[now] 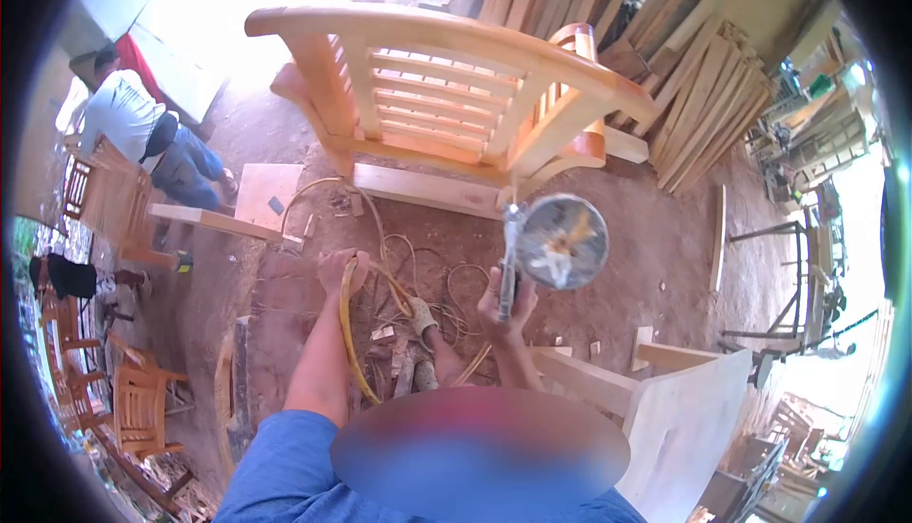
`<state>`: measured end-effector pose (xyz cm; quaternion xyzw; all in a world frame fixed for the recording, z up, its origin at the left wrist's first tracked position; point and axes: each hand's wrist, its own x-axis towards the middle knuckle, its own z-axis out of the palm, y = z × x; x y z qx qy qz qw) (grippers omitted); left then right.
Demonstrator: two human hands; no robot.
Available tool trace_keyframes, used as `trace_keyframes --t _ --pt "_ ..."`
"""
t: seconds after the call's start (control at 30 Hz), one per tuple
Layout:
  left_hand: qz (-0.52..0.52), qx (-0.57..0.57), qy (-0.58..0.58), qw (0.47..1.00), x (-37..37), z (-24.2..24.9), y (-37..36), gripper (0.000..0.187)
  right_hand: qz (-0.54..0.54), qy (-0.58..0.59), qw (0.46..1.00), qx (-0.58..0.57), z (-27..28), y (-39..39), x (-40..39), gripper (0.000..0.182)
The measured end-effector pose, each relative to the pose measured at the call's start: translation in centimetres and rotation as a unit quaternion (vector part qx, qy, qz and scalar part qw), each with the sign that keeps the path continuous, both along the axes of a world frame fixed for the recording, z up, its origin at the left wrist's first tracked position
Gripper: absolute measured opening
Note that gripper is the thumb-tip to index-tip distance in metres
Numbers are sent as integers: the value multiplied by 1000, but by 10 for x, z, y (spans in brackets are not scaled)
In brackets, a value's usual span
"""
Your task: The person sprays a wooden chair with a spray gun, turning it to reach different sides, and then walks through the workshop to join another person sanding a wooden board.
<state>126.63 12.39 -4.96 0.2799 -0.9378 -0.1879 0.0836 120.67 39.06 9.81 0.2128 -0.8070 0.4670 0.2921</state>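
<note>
My right hand [506, 304] is wrapped round the handle of a paint spray gun [511, 247]. Its round, paint-stained cup [564, 241] faces up at me, and the nozzle points toward a wooden bench. The bench [427, 34] has a slatted back and a glossy orange-brown finish; it rests on a pale plank [432, 190]. To the left, my left hand [344, 272] is closed round a yellow air hose [346, 328]. More of that hose loops over the ground near my foot, which wears a perforated clog [421, 318].
Timber boards [712, 95] lean in stacks at the back right. A pale wooden piece [679, 418] stands at my lower right. Over at the left, another person [142, 124] bends over furniture, with wooden chairs [147, 399] below. Hose coils [465, 290] and offcuts lie on the dirt floor.
</note>
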Motion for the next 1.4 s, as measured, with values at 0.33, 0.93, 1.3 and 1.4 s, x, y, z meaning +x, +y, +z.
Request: trace_keyframes --t 0.33,0.93,1.3,1.4 --pt "-2 2 -12 1000 -4 3 4 36 -163 -39 985 -45 12 93 45 17" --pt "-11 9 -4 1000 -1 14 0 37 131 -78 987 42 -1 -9 29 13" --pt "-2 20 14 1000 1 9 -11 38 333 -178 926 -21 137 -123 -33 19" --pt "4 26 18 1000 0 13 -7 38 307 -229 924 7 193 -122 -55 19"
